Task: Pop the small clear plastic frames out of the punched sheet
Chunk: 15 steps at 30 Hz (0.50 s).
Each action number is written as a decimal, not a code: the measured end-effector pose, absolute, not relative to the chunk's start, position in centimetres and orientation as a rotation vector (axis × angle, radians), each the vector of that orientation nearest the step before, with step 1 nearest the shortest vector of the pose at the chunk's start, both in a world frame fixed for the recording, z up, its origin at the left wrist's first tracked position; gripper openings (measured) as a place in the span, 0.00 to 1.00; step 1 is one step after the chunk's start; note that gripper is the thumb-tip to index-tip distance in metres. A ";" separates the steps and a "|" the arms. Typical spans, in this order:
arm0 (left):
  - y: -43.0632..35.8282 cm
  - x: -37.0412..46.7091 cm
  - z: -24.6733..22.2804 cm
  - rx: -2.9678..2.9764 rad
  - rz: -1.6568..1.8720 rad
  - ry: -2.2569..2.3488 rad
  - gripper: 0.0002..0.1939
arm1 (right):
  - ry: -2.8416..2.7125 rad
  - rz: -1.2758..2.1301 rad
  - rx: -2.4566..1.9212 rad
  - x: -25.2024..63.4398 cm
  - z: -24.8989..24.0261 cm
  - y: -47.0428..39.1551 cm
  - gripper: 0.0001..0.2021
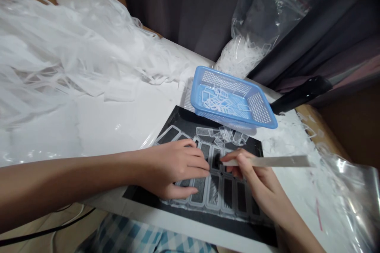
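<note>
On the black mat [178, 120] near the table's front edge lies a clear plastic sheet of rectangular frames [221, 197], its rows of narrow windows showing dark against the mat. The left hand [173, 168] rests flat on this sheet, palm down, fingers stretched out toward the right and pressed on the plastic; it grips nothing. The right hand [255, 180] comes in from the lower right and pinches a thin white strip-like tool [273, 161] between thumb and fingers, closed around it. The tool lies nearly level, its near tip just beside the left fingertips and over one of the sheet's middle windows; whether the tip touches the sheet cannot be told.

Just behind the sheet, a small heap of loose clear frame pieces [227, 134] sits on the mat. A blue mesh basket [261, 112] overlaps the mat's far edge, tilted slightly, with more clear frame pieces inside. Behind the basket stands an open zip bag [267, 16] holding white plastic offcuts. A large pile of white plastic strips [65, 51] spreads over the left of the white table [113, 122]. A black handle-like object [301, 95] lies to the right of the basket, and another clear bag [353, 201] lies at the right edge, with scattered scraps around it.
</note>
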State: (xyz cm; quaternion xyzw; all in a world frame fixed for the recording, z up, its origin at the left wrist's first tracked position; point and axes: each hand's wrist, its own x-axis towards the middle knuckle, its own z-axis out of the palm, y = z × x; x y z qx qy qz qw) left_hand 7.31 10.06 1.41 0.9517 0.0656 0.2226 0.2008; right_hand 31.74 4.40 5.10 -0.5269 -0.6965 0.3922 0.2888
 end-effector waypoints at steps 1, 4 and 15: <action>10.1 7.3 1.4 2.661 0.624 0.179 0.16 | -1.859 1.098 -1.413 31.7 5.0 4.4 0.16; 10.0 7.4 1.4 2.656 0.641 0.169 0.16 | -1.896 1.119 -1.399 31.6 4.8 4.5 0.14; 10.0 7.4 1.3 2.643 0.677 0.153 0.18 | -1.921 1.135 -1.386 31.8 4.0 4.7 0.13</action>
